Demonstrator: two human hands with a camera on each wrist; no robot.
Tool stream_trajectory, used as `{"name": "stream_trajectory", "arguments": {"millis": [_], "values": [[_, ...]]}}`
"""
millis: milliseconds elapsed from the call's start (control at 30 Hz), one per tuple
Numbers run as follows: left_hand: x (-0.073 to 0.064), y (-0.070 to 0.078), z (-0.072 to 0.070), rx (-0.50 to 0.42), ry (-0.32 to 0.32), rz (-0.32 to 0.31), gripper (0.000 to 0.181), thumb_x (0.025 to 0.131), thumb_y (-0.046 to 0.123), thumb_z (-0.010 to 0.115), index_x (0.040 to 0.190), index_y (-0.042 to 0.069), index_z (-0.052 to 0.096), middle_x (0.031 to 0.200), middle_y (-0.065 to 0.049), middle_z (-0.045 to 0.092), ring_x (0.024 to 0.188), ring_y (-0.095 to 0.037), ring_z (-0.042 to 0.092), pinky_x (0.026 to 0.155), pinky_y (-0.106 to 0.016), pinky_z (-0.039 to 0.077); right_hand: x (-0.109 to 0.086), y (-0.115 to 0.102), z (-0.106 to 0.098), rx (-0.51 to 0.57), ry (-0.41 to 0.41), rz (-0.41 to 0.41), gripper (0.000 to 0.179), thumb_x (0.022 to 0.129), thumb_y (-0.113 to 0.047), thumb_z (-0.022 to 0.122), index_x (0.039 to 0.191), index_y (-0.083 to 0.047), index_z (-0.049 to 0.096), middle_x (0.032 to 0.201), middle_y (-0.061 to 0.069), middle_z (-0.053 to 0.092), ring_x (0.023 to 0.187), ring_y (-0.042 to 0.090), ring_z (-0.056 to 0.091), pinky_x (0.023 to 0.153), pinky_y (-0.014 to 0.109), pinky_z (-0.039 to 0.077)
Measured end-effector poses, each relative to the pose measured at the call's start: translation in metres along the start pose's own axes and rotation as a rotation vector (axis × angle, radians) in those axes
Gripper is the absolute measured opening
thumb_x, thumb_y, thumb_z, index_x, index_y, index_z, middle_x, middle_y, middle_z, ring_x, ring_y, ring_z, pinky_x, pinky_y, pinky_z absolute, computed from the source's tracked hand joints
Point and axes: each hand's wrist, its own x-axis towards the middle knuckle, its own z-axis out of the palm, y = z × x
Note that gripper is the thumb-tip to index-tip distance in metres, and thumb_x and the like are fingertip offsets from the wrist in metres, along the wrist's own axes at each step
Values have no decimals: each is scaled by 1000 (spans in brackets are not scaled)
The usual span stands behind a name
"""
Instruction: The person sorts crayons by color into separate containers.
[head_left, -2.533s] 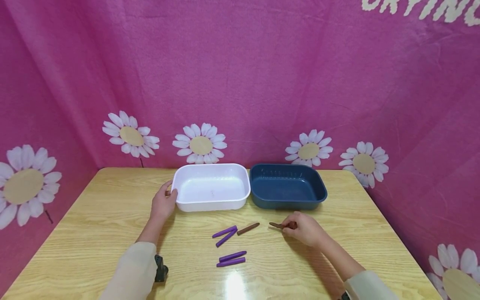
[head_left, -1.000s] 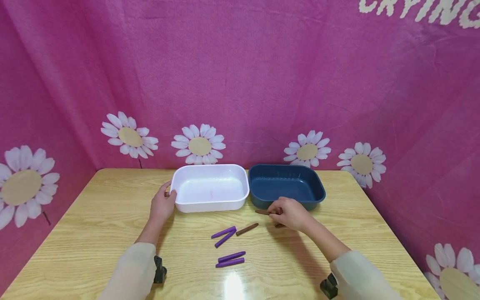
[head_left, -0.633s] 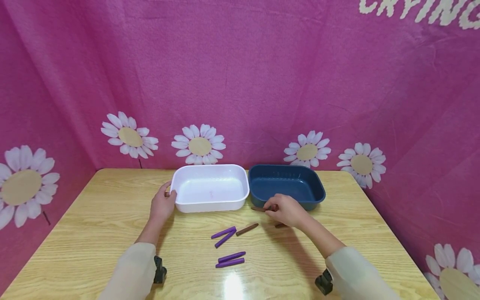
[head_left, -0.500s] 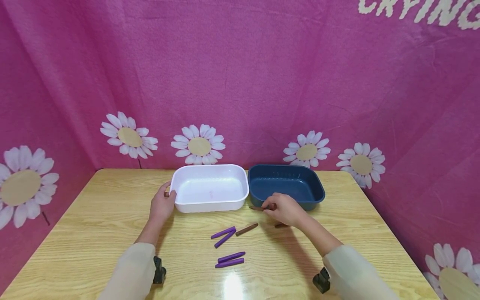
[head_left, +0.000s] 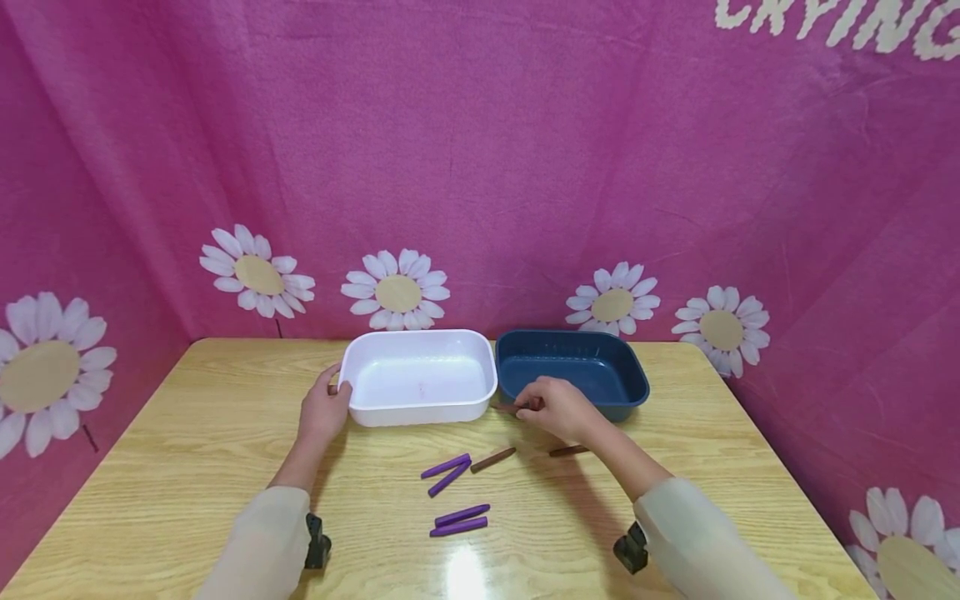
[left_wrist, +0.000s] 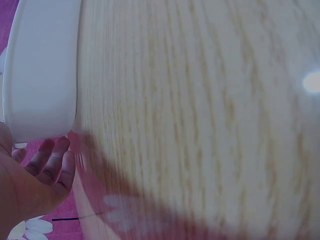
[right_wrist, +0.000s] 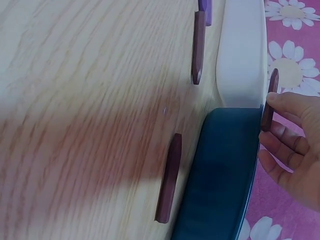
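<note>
The right hand [head_left: 555,408] pinched a slim brown crayon [right_wrist: 268,116] at the near-left rim of the dark-blue rectangular plastic tray [head_left: 618,411], just right of centre, apparently mid-transfer. The left hand [head_left: 322,412], fingers relaxed, touched the white rectangular plastic tray [head_left: 420,414], centre-left. Clearing the rim before release seemed called for.

Head view bright; glare on the surface [head_left: 225,433] at lower centre, soft shadow beneath the right hand [head_left: 558,408]. Wrist views dimmer, softer; left shows glare, right edge.
</note>
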Motion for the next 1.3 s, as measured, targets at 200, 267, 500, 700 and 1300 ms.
{"name": "stream_trajectory", "arguments": {"millis": [200,267,500,700,1300], "values": [[-1,-1,0,-7,5,11,51,95,22,38,144,8,35,115,-25,57,104,-33,54,87,-42,44,6,-3,-1,-8,-12,-14,10,82,-17,70,90,-13,74,69,-4,54,66,9,45,58,22,37],[-1,-1,0,-10,8,16,51,95,22,38,143,8,35,115,-25,57,104,-34,54,87,-42,44,8,-4,-1,-15,-13,-16,10,82,-18,70,90,-13,74,69,-4,54,66,9,44,58,23,37],[-2,-1,1,-7,1,11,51,95,23,38,144,8,35,114,-24,56,103,-33,53,87,-42,44,15,-8,0,-56,-7,-42,11,82,-18,70,91,-12,74,69,-4,54,67,9,45,60,24,37],[-2,-1,2,-3,-6,0,51,96,23,37,144,9,34,115,-23,55,103,-32,52,85,-40,44,22,-13,1,-65,-12,-26,10,82,-18,69,90,-14,74,67,-5,53,65,9,45,58,23,35],[-4,1,0,-8,-11,2,50,96,22,38,144,8,33,116,-24,55,103,-32,53,85,-40,44,40,-31,7,-81,-27,-13,9,83,-17,69,90,-13,73,69,-3,56,66,9,46,59,23,37]]}}
